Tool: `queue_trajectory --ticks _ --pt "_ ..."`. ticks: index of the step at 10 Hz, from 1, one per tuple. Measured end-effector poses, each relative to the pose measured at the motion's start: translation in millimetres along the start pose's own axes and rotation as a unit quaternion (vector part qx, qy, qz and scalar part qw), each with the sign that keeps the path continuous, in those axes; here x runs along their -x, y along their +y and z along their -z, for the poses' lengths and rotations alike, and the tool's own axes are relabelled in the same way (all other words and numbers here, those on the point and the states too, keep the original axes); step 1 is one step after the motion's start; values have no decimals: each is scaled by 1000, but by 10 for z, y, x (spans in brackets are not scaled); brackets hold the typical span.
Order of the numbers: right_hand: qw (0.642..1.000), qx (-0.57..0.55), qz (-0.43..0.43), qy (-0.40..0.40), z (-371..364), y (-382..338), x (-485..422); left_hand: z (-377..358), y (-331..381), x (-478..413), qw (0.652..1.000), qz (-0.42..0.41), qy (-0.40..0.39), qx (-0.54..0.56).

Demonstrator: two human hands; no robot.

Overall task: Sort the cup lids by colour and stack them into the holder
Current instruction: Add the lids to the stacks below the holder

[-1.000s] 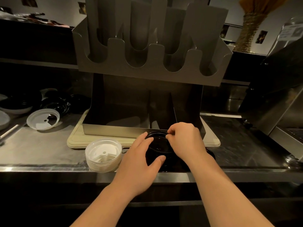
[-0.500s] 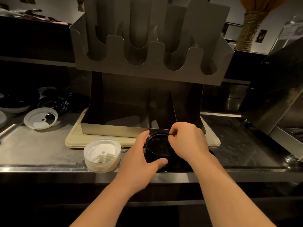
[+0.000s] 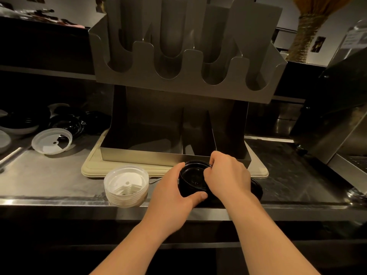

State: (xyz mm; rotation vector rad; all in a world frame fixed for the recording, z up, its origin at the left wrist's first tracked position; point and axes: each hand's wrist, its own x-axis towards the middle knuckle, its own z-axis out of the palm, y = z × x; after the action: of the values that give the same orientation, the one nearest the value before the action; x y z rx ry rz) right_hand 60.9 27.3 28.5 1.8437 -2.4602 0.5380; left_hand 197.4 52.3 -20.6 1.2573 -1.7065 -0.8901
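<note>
Hands: left hand (image 3: pixel 170 192) curls round the black lid stack (image 3: pixel 193 178), right hand (image 3: pixel 228 175) pinches its top rim | change: left has shifted from lying on top to gripping the side | place: just in front of the holder (image 3: pixel 178 80) | meaning: black stack looks gathered, probably ready to load.

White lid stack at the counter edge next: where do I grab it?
Best clasp the white lid stack round its ribbed side wall, low down so the nested lids lift together, coming from above and the left; the left hand crowds its right.
</note>
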Motion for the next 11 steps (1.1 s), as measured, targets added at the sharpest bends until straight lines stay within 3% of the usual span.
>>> queue_trajectory --ticks 2,5,7,9,10,11 --pt "995 -51 80 27 -38 -20 76 63 71 20 1000 -15 -23 -3" --pt "994 -100 51 1 -174 -70 200 45 3 23 1000 -24 -3 6" --pt "997 0 69 -38 -109 -101 240 71 21 24 1000 -16 -18 -3" --pt "992 92 90 2 103 -196 325 308 119 107 998 -62 9 -28" --pt "988 -5 119 95 163 -354 367 726 142 93 993 -98 62 -34" --pt "971 -108 174 126 129 -660 375 1197 48 36 987 -86 136 -25"
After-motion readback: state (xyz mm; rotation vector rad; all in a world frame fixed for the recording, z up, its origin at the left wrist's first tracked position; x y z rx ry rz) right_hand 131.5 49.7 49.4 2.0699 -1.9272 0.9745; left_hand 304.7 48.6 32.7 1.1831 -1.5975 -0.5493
